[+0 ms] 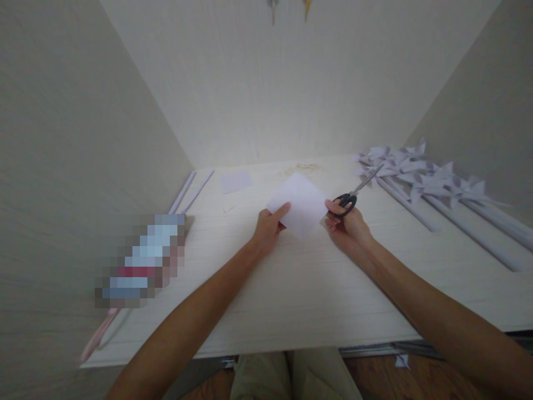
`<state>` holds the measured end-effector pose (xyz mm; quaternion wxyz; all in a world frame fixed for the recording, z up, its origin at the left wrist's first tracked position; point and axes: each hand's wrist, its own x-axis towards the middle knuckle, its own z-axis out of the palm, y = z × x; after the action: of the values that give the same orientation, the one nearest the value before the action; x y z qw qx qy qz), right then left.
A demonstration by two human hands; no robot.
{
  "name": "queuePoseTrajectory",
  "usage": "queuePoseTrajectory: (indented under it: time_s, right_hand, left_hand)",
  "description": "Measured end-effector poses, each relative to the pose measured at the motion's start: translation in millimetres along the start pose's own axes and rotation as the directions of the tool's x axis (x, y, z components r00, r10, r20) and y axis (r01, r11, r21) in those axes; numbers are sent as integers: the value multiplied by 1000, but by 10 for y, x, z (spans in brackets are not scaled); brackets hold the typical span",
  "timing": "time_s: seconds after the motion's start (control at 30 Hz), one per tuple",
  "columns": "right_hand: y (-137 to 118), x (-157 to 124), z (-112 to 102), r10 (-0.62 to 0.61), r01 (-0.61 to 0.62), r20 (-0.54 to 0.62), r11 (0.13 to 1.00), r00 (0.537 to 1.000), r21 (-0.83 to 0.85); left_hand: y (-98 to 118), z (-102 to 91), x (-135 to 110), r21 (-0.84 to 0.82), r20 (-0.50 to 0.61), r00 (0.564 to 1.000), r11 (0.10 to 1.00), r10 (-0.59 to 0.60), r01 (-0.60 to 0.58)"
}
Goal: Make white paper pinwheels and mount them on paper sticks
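Fingers (334,207) hold scissors (353,193) — pointing forward-right.

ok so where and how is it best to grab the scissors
Probably best to take the scissors by the black handles, from the near side, where the right hand holds them: these form the near end, and the blades point away, toward the right.

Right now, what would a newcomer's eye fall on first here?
A white paper sheet at the centre, gripped by the left hand, comes first; at its right corner, the right hand holds black-handled scissors. Paper pinwheels at right on the table draw the eye next, as does a pixelated patch at left.
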<state>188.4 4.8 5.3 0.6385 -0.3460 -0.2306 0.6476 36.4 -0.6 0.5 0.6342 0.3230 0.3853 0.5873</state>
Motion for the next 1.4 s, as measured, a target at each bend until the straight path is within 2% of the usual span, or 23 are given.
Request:
queuePoseTrajectory:
  time_s: [0.2, 0.27, 0.33, 0.47, 0.63, 0.8, 0.9, 1.07, 1.4]
  right_hand:
    - [-97, -87, 70, -76, 76, 9, 979, 997, -190]
    - [-140, -171, 121, -29, 44, 66, 966, 997, -253]
    - [-154, -262, 165, 72, -22, 152, 951, 986, -309]
    - [-51, -380, 190, 264, -107, 297, 884, 918, -455]
    - [126, -400, 138, 333, -63, 373, 813, 866, -579]
    - [156, -458, 113, 337, 71, 439, 721, 833, -689]
    - [159, -503, 128, 335, 113, 445, 680, 831, -724]
    - [174, -547, 165, 351, 93, 392, 633, 850, -769]
    - [162, -553, 174, 354, 90, 383, 624, 853, -776]
  left_hand:
    - [103, 12, 31, 30, -20, 998, 998, 58, -57]
    - [203, 31, 79, 31, -54, 993, 994, 102, -101]
    - [312, 57, 136, 36, -98, 982, 987, 159, -156]
    - [490, 95, 219, 18, -188, 953, 971, 236, -237]
    - [620, 55, 238, -25, -262, 929, 961, 261, -277]
    - [663, 18, 238, -2, -284, 916, 955, 285, -298]
    - [653, 40, 229, 25, -283, 914, 955, 290, -295]
    - [626, 89, 193, 31, -259, 922, 956, 289, -291]
    - [549, 137, 137, 75, -236, 943, 972, 233, -222]
